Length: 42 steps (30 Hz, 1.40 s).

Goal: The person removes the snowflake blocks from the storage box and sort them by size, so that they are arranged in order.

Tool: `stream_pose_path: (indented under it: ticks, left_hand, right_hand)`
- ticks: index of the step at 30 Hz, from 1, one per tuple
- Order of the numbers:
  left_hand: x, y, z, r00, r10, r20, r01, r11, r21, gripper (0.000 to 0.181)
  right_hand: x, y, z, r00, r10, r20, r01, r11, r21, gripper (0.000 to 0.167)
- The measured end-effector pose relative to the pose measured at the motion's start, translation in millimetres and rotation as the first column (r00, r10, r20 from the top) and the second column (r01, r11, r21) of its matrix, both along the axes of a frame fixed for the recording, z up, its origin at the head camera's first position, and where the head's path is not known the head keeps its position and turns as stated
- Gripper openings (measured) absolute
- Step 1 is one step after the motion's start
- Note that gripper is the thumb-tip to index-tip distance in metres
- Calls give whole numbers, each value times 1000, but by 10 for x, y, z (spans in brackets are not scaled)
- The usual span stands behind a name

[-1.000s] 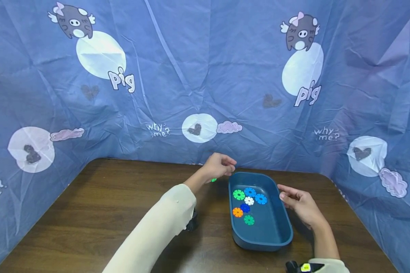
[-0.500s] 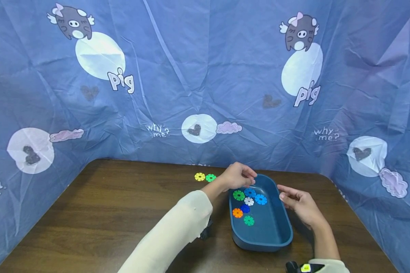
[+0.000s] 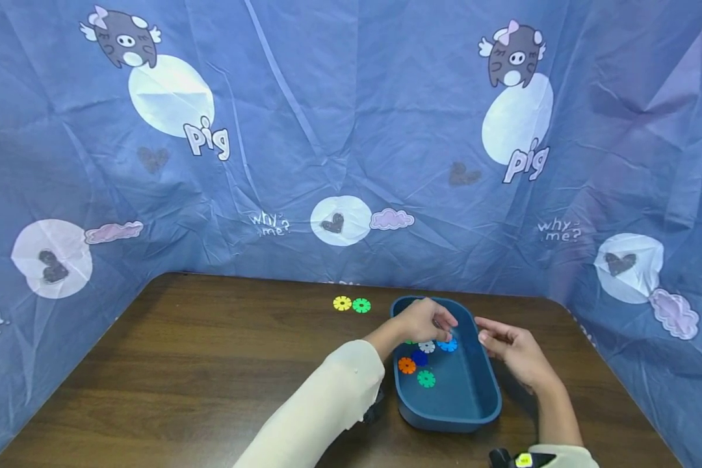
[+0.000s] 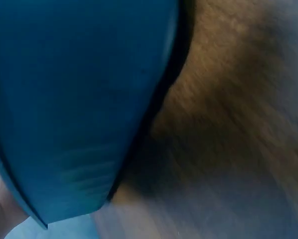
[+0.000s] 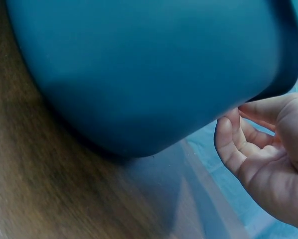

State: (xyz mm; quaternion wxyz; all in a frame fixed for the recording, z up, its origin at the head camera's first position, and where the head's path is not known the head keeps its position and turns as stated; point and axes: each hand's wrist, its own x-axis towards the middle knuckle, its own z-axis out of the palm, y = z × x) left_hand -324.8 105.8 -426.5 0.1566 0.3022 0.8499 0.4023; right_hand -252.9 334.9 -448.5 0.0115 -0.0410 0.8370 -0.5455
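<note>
the blue backdrop [image 3: 292, 156] is displaying "pig" and "why me?". the head view is showing colored discs [image 3: 426, 379] lying inside the blue tray [image 3: 456, 396]; the right wrist view is adding its outer wall. the left hand [image 3: 422, 320] is hanging over the discs, fingers bent; their gap and hold cannot be told. the right hand [image 3: 517, 356] is touching the tray's side, fingers relaxed, gripping nothing. a yellow disc [image 3: 342, 303] and a green disc [image 3: 361, 305] are lying on the surface [image 3: 210, 364].

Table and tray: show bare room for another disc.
Bare: the table between its left edge and the left sleeve; the tray between its discs and near right corner. Crowded: the tray's far left, discs plus left hand.
</note>
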Motion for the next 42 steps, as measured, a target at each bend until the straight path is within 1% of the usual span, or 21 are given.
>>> stream_pose_path:
  ticks: [2, 5, 9, 13, 16, 19, 21, 24, 28, 34, 42]
  left_hand:
    - [-3, 32, -21, 1000, -5, -1, 5, 999, -43, 28]
    - [-14, 73, -54, 1000, -16, 18, 17, 995, -94, 31]
    - [-29, 115, -102, 999, -9, 50, 15, 992, -128, 32]
    - [-40, 148, -134, 999, 8, 35, -2, 986, -167, 34]
    - [-41, 160, -138, 1000, 18, 10, -15, 981, -193, 35]
    - [-34, 163, -140, 1000, 28, 1, -28, 977, -211, 36]
    - [-26, 164, -143, 999, 30, 10, -27, 974, -227, 38]
    - [-11, 167, -149, 1000, 13, 18, -9, 970, -244, 40]
    - [5, 169, -155, 1000, 3, 23, 3, 969, -249, 36]
    - [24, 174, -149, 999, -6, 35, 15, 966, -257, 30]
    - [31, 192, -148, 999, -33, -11, 29, 974, -227, 27]
  right_hand:
    - [-1, -2, 1, 1000, 1, -3, -1, 1000, -1, 49]
    - [-1, -4, 1, 1000, -4, -8, 4, 1000, -2, 50]
    - [-6, -2, -4, 1000, -7, -11, 7, 1000, 5, 50]
    - [-7, 2, -6, 1000, -7, -7, 7, 1000, 21, 50]
    - [-5, -1, -8, 1000, -9, -16, 9, 1000, 21, 50]
    - [-5, -3, -13, 1000, -7, -29, 8, 1000, 18, 50]
    - [-3, -4, -20, 999, -5, -32, 5, 1000, 17, 50]
    - [0, -5, -23, 999, -7, -37, 7, 1000, 8, 49]
    - [4, -8, -14, 999, -6, -37, 6, 1000, -9, 48]
    - [14, -4, -7, 1000, 6, -16, -6, 1000, -11, 50]
    - [7, 9, -2, 1000, 11, -22, -10, 1000, 7, 50]
